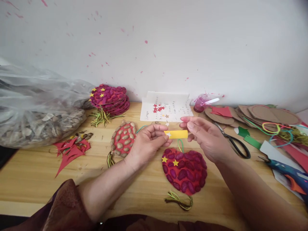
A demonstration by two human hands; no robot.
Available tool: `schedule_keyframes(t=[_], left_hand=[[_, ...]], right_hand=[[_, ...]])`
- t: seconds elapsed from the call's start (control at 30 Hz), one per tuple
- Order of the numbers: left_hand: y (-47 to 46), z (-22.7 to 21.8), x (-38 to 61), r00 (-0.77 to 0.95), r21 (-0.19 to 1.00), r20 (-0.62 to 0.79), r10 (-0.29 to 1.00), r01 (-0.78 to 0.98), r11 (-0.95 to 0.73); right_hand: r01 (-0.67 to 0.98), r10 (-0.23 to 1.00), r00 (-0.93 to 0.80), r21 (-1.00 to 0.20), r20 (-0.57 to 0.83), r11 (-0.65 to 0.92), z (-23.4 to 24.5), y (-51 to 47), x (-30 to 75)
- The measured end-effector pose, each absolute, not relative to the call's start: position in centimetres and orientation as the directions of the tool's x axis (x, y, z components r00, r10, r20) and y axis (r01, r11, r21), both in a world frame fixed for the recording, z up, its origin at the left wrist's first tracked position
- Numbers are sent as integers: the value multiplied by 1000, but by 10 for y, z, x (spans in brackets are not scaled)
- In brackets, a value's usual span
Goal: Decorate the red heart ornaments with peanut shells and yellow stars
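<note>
My left hand (154,136) pinches the left end of a yellow paper strip (180,134), which carries a small white star (168,134). At the strip's right end is my right hand (204,134), its thumb and fingers apart. Whether a fingertip touches the strip I cannot tell. Below lies a heart-shaped ornament (184,171), covered in purple-dyed shells or nuts on red, with two yellow stars (175,163) at its upper left. A green loop (180,146) tops it and a yellow-green tassel (179,200) lies under it. Left of it, a red ornament with undyed peanuts (122,139) is partly behind my left hand.
Purple ornaments (109,99) are stacked at the back left beside a clear plastic bag (40,112). Red scraps (72,149) lie nearer. A written sheet (178,107) holds red stars. Rightward are a purple-stained cup (202,102), cardboard shapes (262,115), scissors (237,146) and a glue gun (287,171).
</note>
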State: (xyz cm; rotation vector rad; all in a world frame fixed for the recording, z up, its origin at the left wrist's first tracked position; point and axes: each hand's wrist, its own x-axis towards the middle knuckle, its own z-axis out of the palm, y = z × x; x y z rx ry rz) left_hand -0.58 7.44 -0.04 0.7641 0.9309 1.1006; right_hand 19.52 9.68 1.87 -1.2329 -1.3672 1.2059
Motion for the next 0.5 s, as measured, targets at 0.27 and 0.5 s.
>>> schedule_keyframes(t=[0.27,0.5], left_hand=[[71,0,-3,215,916,-183,959,-316,245],[70,-5,-2,222,953,-125,967,-243,179]], right_hand=[[231,959,-255,-971,-121,-61,10,87,185],[350,964,-248,-937,-96,-3,10,85,183]])
